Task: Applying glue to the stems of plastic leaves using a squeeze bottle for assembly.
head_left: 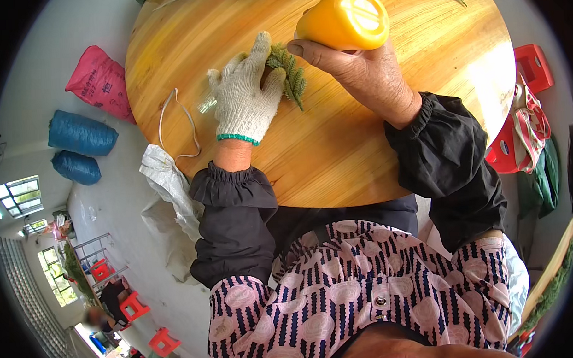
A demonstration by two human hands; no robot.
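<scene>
Both hands on table — pink sack, red stool nearby.

The round table is honey-yellow wood with darker grain stripes. Near its far edge the left hand wears an off-white knitted glove with a green band at the cuff, and the sprig under it is dark green. The bare right hand grips a bright orange-yellow bottle. Both sleeves are black, over a blouse of navy stripes and pale pink roundels. By the table's left edge lies a whitish cord. On the pale grey floor sit a pink sack, two blue sacks and red stools, perhaps plastic.
</scene>
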